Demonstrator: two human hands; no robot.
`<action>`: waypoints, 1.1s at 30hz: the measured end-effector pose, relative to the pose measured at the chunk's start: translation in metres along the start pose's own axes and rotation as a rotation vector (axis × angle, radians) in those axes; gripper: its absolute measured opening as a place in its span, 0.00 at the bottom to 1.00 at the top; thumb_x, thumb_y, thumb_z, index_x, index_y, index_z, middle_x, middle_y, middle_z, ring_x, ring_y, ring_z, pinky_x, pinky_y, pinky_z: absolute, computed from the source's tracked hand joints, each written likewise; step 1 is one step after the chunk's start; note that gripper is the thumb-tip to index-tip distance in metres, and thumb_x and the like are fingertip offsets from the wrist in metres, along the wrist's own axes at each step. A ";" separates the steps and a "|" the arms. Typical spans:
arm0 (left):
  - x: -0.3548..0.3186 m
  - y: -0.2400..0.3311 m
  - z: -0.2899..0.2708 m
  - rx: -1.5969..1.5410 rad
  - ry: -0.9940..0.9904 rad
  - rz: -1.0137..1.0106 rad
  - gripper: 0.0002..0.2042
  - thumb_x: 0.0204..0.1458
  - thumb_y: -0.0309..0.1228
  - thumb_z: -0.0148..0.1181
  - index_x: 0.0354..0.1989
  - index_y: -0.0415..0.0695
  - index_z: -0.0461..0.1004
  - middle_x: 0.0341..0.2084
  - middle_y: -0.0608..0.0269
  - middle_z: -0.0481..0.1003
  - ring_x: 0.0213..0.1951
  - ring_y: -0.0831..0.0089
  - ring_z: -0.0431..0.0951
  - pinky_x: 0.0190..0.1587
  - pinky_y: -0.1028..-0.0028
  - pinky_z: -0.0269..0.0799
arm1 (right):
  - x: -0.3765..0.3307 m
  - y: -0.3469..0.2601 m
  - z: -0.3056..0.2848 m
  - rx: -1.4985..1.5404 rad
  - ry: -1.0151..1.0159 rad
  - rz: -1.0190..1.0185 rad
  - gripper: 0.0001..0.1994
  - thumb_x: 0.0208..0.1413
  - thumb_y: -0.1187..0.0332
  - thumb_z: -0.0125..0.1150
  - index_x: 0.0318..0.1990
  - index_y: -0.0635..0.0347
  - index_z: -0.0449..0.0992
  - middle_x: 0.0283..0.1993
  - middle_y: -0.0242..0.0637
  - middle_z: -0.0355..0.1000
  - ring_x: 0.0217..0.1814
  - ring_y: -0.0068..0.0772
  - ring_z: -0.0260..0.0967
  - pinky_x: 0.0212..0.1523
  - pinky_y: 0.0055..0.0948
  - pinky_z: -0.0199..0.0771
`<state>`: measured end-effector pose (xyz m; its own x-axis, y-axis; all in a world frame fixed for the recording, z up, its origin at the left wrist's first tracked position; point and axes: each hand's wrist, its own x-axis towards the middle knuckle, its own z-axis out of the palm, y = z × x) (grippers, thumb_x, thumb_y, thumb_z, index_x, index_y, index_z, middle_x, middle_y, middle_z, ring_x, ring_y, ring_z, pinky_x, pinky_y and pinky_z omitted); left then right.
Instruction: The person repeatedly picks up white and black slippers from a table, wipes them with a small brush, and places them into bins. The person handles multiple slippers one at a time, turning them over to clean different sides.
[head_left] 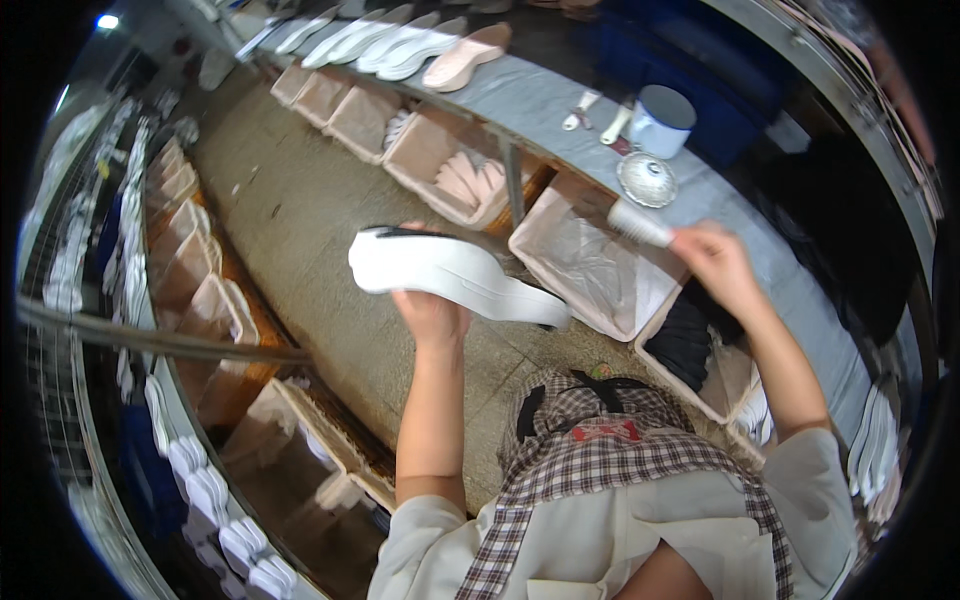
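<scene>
A white shoe sole (445,268) with black edging lies across the fingers of my left hand (436,318), which grips it from below near its middle. Held on its side, it hangs in the air in front of me, above the floor. My right hand (716,262) is closed around a white brush (638,222), its bristle end pointing left, apart from the sole. Beyond that hand, a metal lid (647,180) and a white mug-like container (662,122) with a blue rim stand on the bench (545,95). Two small brushes lie beside the container.
White soles (415,45) and a pinkish sole (467,58) line the bench's far end. Lined bins (560,250) sit beneath it, one holding dark pieces (680,345). To the left, a rack (150,350) carries many soles, with more bins (290,420) below.
</scene>
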<state>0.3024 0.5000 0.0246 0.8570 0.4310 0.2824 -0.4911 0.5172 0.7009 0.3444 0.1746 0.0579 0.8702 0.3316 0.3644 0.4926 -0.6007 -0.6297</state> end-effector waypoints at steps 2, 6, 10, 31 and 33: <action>0.000 0.002 0.002 -0.188 -0.022 -0.103 0.12 0.58 0.39 0.46 0.46 0.47 0.64 0.30 0.63 0.70 0.31 0.69 0.71 0.37 0.70 0.69 | 0.000 0.030 -0.009 0.345 0.185 0.326 0.09 0.54 0.67 0.58 0.41 0.59 0.75 0.27 0.25 0.68 0.20 0.16 0.61 0.18 0.17 0.58; 0.003 0.003 0.009 -0.167 -0.072 -0.080 0.12 0.57 0.38 0.47 0.45 0.47 0.64 0.30 0.62 0.69 0.29 0.68 0.70 0.35 0.71 0.67 | -0.006 0.085 -0.021 0.652 0.240 0.667 0.10 0.56 0.69 0.52 0.44 0.58 0.69 0.27 0.26 0.66 0.17 0.11 0.53 0.15 0.12 0.49; 0.004 0.005 0.013 -0.277 -0.164 -0.078 0.13 0.56 0.38 0.49 0.45 0.45 0.64 0.30 0.61 0.69 0.29 0.68 0.71 0.33 0.71 0.68 | -0.011 0.133 -0.003 0.677 0.264 0.829 0.13 0.54 0.74 0.47 0.47 0.64 0.66 0.34 0.33 0.70 0.21 0.15 0.58 0.18 0.16 0.57; -0.007 -0.087 0.075 -0.598 -0.440 -0.627 0.16 0.55 0.42 0.51 0.46 0.46 0.65 0.29 0.63 0.70 0.26 0.69 0.70 0.34 0.67 0.69 | -0.164 -0.017 0.062 0.078 0.073 0.500 0.10 0.51 0.75 0.56 0.42 0.62 0.73 0.44 0.41 0.69 0.48 0.41 0.67 0.47 0.31 0.67; -0.021 -0.098 0.094 -0.635 -0.473 -0.699 0.16 0.55 0.42 0.52 0.47 0.46 0.65 0.30 0.63 0.70 0.27 0.69 0.70 0.35 0.66 0.69 | -0.182 -0.027 0.055 0.088 0.088 0.581 0.10 0.51 0.74 0.57 0.42 0.62 0.73 0.44 0.41 0.69 0.49 0.39 0.66 0.47 0.30 0.66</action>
<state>0.3476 0.3706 0.0118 0.8873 -0.3739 0.2701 0.2613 0.8900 0.3737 0.1729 0.1710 -0.0292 0.9953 -0.0973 -0.0033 -0.0615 -0.6017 -0.7963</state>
